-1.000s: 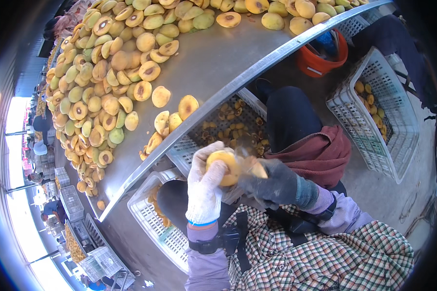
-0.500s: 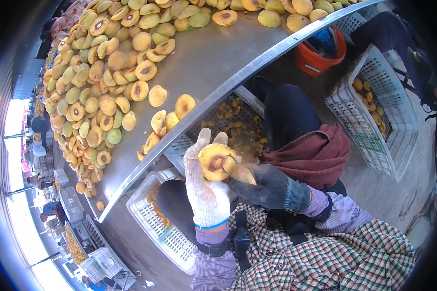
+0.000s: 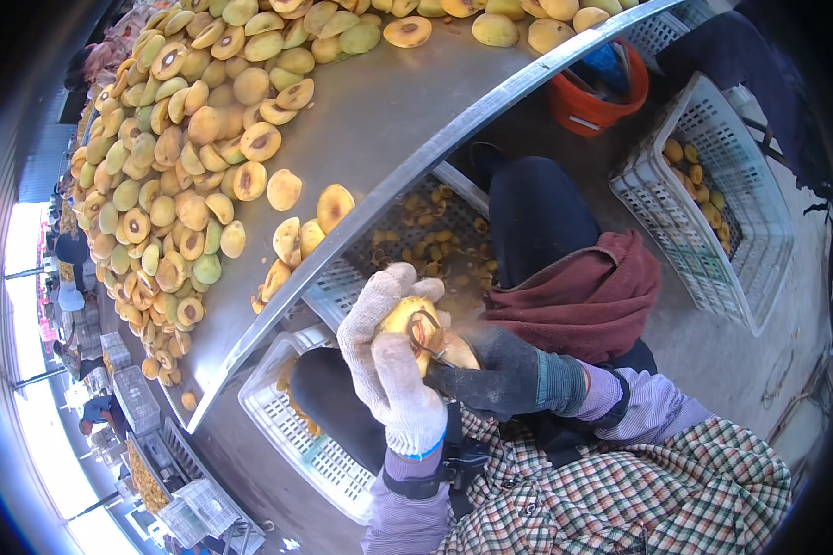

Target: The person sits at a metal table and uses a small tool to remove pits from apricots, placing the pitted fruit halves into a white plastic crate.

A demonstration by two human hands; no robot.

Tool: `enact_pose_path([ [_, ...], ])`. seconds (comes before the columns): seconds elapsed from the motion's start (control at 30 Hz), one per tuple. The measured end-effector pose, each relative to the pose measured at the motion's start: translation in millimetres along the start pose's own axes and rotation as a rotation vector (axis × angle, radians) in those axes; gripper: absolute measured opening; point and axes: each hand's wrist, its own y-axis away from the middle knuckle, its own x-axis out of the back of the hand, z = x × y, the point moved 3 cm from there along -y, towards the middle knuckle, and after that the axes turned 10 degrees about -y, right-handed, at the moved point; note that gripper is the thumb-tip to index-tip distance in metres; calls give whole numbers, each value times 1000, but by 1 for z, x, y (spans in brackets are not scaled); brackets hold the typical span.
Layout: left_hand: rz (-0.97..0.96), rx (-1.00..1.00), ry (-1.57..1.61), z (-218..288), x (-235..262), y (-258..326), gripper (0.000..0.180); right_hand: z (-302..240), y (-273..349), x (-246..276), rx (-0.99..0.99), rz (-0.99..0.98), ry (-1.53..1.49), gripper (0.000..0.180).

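Note:
In a white knit glove, my left hand [image 3: 393, 356] wraps its fingers round a yellow peach half [image 3: 400, 319], cut side facing right. My right hand [image 3: 491, 370], in a dark glove, is closed on a pitting tool with a curved metal loop [image 3: 421, 328]. The loop sits against the peach's cut face at its brown centre. A smooth pale yellow piece [image 3: 459, 351] shows beside the right fingers; whether it is the tool's handle or more fruit, I cannot tell. Both hands are over my lap, just off the table's edge.
Many halved peaches [image 3: 171, 185] are heaped on the metal table [image 3: 370, 120], whose raised rim [image 3: 407, 176] runs diagonally ahead. Below are a crate of fruit pieces [image 3: 426, 240], a white crate [image 3: 315, 453] by my knee, another crate [image 3: 713, 203] at right and an orange bucket [image 3: 597, 97].
My left fingers have curled further round the peach half, turning it and covering more of it. The tool's loop has moved with it, slightly lower. The whole view has shifted a little.

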Motion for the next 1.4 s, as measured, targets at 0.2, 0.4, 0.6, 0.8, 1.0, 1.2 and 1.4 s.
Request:
enact_pose_path([
  [0.2,-174,-164,-167,-1,4,-7,36,12,2,4,-235,-136,-280,28],
  [0.4,-190,-317,-267,-1,4,-12,34,10,3,8,-300,-191,-368,38],
  [0.6,-222,-27,-107,-6,8,-11,31,13,2,12,-327,-197,-352,41],
  [0.8,-268,-162,-274,-3,6,-16,30,20,2,13,-319,-302,-453,39],
  [1.0,-472,219,-266,6,8,-28,29,13,4,10,-377,-273,-601,36],
  [1.2,-464,-66,-473,1,9,-31,31,14,3,6,-361,-375,-757,38],
  [1.4,-452,-204,-531,5,5,-33,27,14,3,8,-386,-299,-711,39],
])
